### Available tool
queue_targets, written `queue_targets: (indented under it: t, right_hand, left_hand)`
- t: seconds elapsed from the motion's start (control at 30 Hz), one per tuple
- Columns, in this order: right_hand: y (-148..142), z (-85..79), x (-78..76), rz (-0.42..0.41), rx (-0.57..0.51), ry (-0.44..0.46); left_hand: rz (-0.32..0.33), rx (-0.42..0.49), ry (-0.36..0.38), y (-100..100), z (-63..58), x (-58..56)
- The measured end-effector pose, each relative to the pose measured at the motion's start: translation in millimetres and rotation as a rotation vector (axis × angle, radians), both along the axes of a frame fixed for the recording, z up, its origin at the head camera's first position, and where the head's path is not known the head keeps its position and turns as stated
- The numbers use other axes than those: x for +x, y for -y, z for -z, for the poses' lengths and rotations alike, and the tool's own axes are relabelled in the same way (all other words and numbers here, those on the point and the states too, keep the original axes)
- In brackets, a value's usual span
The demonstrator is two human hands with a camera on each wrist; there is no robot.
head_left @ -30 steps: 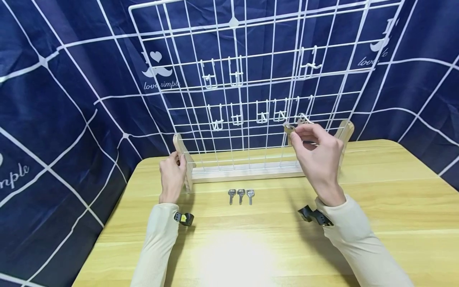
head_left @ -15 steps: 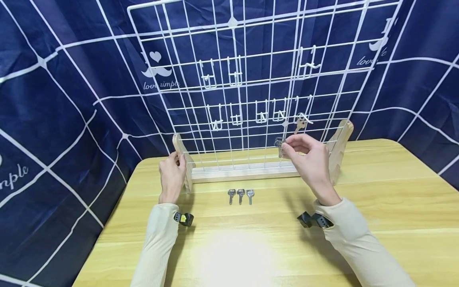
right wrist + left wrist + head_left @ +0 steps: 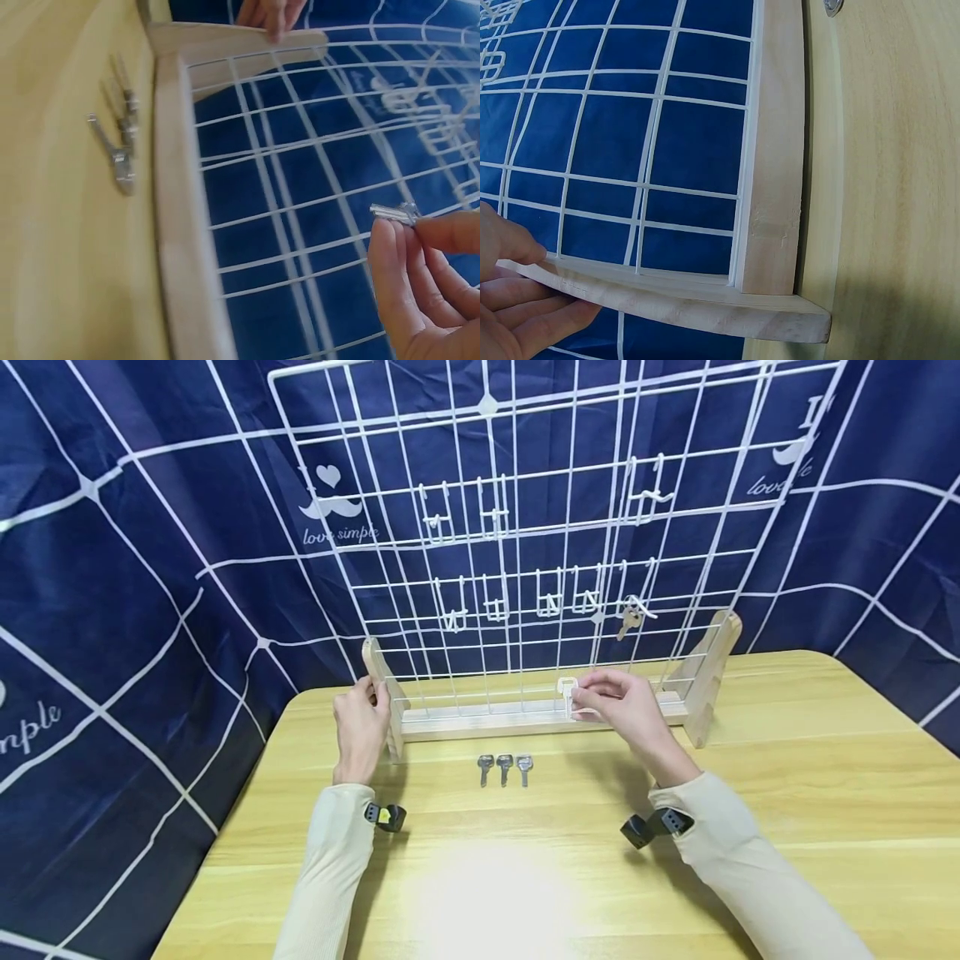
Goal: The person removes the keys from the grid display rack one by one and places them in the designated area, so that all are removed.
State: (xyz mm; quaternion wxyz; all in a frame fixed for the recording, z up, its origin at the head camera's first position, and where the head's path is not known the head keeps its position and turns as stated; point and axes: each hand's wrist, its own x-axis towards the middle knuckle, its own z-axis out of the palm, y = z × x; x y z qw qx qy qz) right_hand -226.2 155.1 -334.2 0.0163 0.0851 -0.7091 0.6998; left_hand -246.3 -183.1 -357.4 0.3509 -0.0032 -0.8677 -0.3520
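My left hand (image 3: 360,727) grips the left wooden side support (image 3: 682,307) of a white wire grid rack (image 3: 510,585), thumb on one side and fingers on the other. My right hand (image 3: 626,706) pinches a silver key (image 3: 567,687) between thumb and fingertips, in front of the rack's lower right part; the same key (image 3: 397,213) shows in the right wrist view. Three more keys (image 3: 505,766) lie in a row on the table before the rack. Another key (image 3: 630,620) hangs from a hook at the lower right of the grid.
Several white wire hooks (image 3: 549,602) hang on the grid in two rows. The right wooden support (image 3: 708,681) and a wooden base bar (image 3: 487,727) rest on the wooden table (image 3: 510,843). Dark blue cloth (image 3: 150,635) with white lines surrounds it.
My right hand has moved left and down with the pinched key, away from the lower right hook, uncovering the hanging key. My left hand stays on the support.
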Motion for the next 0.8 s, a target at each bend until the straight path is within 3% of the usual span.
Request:
queue_targets:
  t: [0.3,0.5,0.8]
  right_hand:
    - [6,36.6,-8.1,-0.093,0.06,0.156]
    - [4,60.1,-7.7,-0.149,0.109,0.236]
    - [6,69.5,-15.9,-0.188,0.171,0.367]
  left_hand:
    - [-0.042,-0.002,0.006,5,1.2,4.2]
    - [-0.006,-0.005,0.033,1,4.9,5.9]
    - [-0.003,-0.001,-0.007,-1,-0.1,-0.5]
